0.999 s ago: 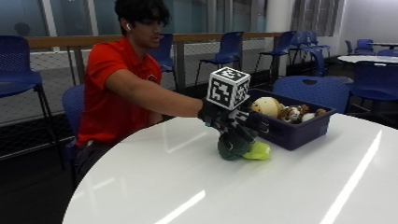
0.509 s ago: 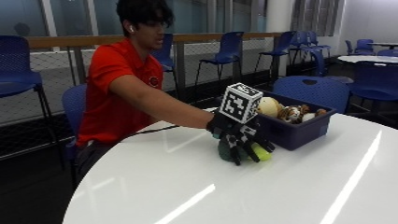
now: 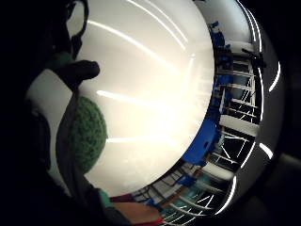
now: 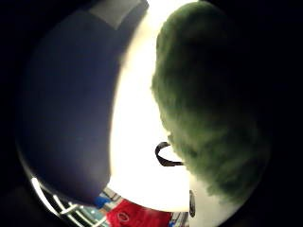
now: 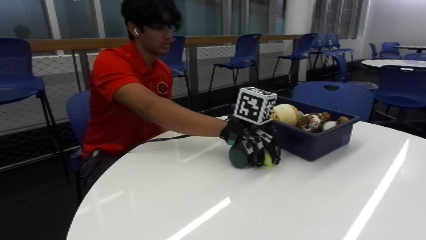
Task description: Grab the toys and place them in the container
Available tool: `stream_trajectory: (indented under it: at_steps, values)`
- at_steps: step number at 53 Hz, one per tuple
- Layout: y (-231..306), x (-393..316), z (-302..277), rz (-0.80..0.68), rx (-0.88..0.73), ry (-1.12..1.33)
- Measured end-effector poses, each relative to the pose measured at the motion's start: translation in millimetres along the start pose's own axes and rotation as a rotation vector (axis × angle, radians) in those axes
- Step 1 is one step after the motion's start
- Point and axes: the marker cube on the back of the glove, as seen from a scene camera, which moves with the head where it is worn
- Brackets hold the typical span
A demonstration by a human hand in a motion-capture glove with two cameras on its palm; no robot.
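While a person in a red shirt (image 5: 123,100) sits at the left of the outside view and reaches an arm across the white surface (image 5: 253,210), the gloved right hand (image 5: 249,142) rests low on that surface with its fingers curled down around a green toy (image 5: 238,156). The toy sits on the surface under the palm, its dark green side showing at the hand's left edge and a yellow-green part (image 5: 269,160) at its right edge, beside the fingertips. Just right of the hand, close to or touching it, stands a dark blue container (image 5: 313,142), also on the surface. Inside it lie several toys: a pale round one (image 5: 287,114) at the left end, a brown and white plush (image 5: 311,121) next to it, and others behind that are too small to tell apart. In the little finger side palm view, the green toy (image 3: 87,134) shows a knitted texture against the bright surface (image 3: 155,94), with a black gloved fingertip (image 3: 80,71) beside it. In the thumb side palm view, the toy (image 4: 208,104) fills much of the frame close to the palm, and the container's blue wall (image 4: 66,104) rises just across a strip of surface (image 4: 137,142). Blue chairs (image 5: 243,52) stand behind, by a railing.
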Motion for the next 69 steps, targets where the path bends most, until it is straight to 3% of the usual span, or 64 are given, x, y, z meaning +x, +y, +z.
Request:
stream_trajectory:
  at_steps: [12, 26, 57, 69]
  values:
    - [9, 1, 6, -0.009, 0.141, -0.081]
    - [24, 16, -9, 0.017, 0.083, -0.184]
    - [33, -30, -163, -0.032, 0.215, -0.120]
    - [34, -91, -204, -0.189, 0.265, -0.089]
